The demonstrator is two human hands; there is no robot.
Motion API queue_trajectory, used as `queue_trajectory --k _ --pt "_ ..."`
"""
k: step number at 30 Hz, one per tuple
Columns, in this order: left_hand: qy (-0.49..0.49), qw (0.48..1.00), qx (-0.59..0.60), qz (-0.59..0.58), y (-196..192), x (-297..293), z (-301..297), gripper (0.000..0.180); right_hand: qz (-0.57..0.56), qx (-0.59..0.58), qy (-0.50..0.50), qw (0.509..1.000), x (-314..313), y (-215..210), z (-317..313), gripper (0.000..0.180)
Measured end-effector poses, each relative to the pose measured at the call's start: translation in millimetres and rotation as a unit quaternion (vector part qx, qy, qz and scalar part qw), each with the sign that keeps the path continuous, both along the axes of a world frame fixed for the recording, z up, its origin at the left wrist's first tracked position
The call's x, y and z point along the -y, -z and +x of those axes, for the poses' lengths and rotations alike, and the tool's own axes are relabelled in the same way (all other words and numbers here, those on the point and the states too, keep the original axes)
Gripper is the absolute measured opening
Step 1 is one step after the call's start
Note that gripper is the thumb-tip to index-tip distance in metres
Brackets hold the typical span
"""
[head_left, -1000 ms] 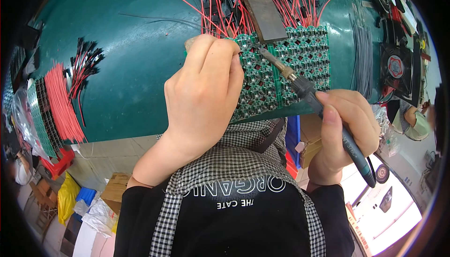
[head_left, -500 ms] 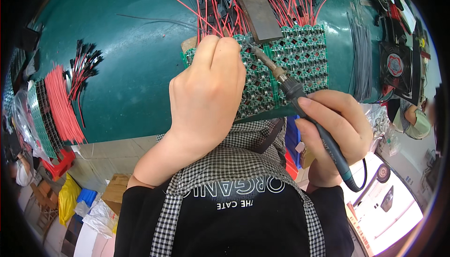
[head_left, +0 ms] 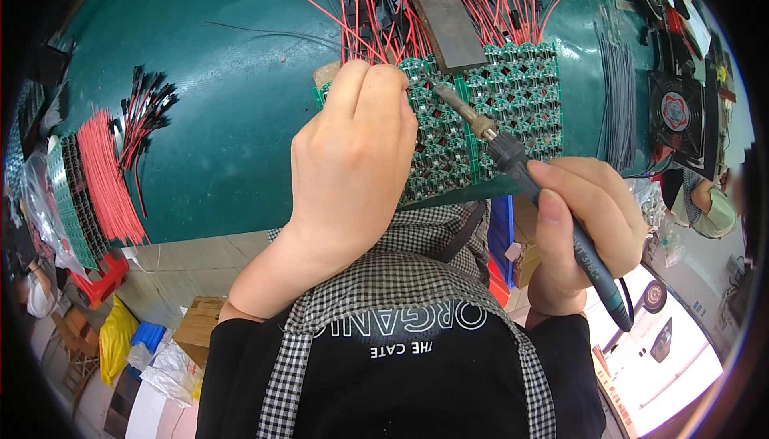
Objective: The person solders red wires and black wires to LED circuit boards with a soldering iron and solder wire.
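My right hand (head_left: 593,219) grips a soldering iron (head_left: 517,163) by its dark handle. The iron's tip points up and left, over a panel of green circuit boards (head_left: 517,90); whether it touches a part cannot be made out. Over the panel's left part my left hand (head_left: 352,155) is closed, back upward, with its fingertips bent down and hidden. What they pinch is out of sight. Red and black wires (head_left: 372,18) fan out from the panel's far edge. A dark flat bar (head_left: 444,18) lies across the wires and onto the boards.
On the green table (head_left: 232,134), a bundle of red wires (head_left: 108,171) and black-tipped leads (head_left: 144,106) lie at left, beside stacked boards (head_left: 72,207). To the right are grey wires (head_left: 617,102) and a black fan (head_left: 675,110). A person (head_left: 705,203) is at far right.
The soldering iron and my right hand have shifted right and slightly down, drawing the tip back from beside my left fingers. My left hand has barely moved.
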State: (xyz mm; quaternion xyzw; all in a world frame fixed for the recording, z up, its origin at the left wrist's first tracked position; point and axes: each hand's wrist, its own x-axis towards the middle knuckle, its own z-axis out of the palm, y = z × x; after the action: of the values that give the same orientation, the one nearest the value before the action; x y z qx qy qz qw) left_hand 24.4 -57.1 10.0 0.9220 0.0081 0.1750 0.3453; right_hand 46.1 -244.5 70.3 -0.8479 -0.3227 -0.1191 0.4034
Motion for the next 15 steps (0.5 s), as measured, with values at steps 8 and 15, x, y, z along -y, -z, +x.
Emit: queue_trajectory --k 8,15 --pt "0.010 1.000 -0.009 -0.010 -4.8 1.3 1.2 0.010 -0.065 0.019 -0.007 0.998 -7.4 -10.7 -4.8 0.023" --pt "0.014 1.000 -0.020 0.001 -4.2 1.2 0.8 0.009 -0.137 0.047 -0.036 0.989 -11.8 -12.5 -12.1 0.025"
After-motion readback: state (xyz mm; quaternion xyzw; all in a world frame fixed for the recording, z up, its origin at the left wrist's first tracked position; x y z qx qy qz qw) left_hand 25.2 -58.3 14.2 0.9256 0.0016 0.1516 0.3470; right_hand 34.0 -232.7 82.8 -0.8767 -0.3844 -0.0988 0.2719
